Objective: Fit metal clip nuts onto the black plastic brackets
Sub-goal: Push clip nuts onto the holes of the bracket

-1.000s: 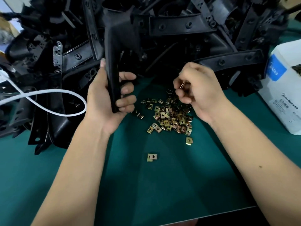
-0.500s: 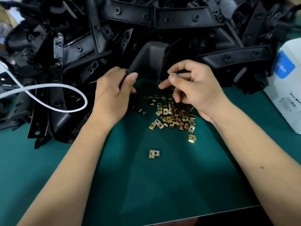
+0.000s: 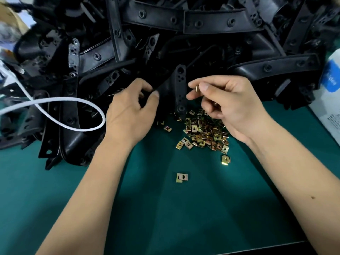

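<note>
A black plastic bracket [image 3: 179,91] is gripped by the left hand [image 3: 128,111] at about 11 o'clock from the middle of the frame, the thumb and the curled fingers [image 3: 155,94] being closed on its left edge. The bracket is held roughly upright, its perforated strip facing the camera and its lower end just above the worktop [image 3: 184,208]. A single metal clip nut [image 3: 196,88] is pinched edge-on between thumb and forefinger of the right hand [image 3: 233,105], just to the 3 o'clock side of the bracket and apart from it. The other right fingers are loosely curled, and something small and brassy shows among them; what it is cannot be told.

A heap of loose clip nuts [image 3: 206,133] lies on the green worktop below the right hand, too many and too overlapped to be counted. Two strays are set apart from it: one nut [image 3: 225,159] at the heap's 5 o'clock, another nut [image 3: 182,177] further out at 6 o'clock. A large pile of brackets [image 3: 184,24] fills the far side from 9 to 3 o'clock, uncountable. One white cable [image 3: 73,115] loops over it at 9 o'clock, and one white box [image 3: 329,100] stands at 3 o'clock.
</note>
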